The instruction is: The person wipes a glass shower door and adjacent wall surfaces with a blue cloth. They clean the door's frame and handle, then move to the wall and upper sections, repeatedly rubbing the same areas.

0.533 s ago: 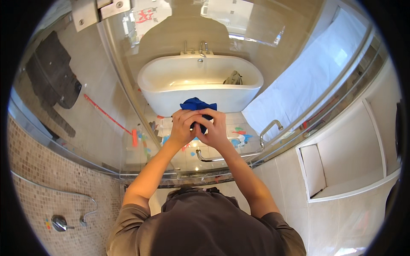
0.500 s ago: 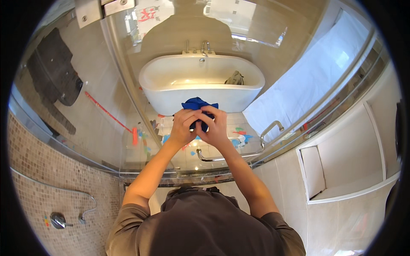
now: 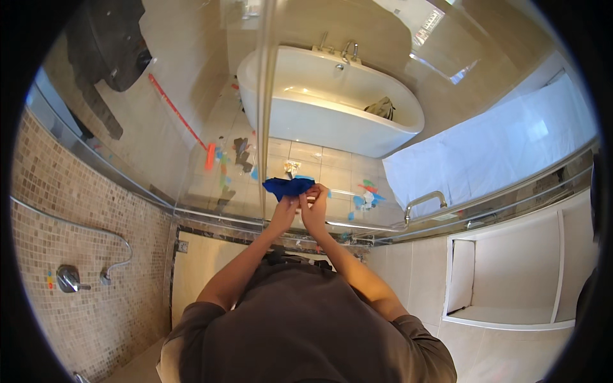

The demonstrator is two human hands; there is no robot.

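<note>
We gripped the blue cloth along its near side with our left hand and right hand close together, seemingly to control its loose folds.

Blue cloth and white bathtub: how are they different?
The blue cloth is dark and crumpled; the bathtub is white and smooth. The blue cloth is small; the bathtub is far bigger. The left hand and right hand hold the blue cloth; the bathtub stands on the tiled floor.
</note>
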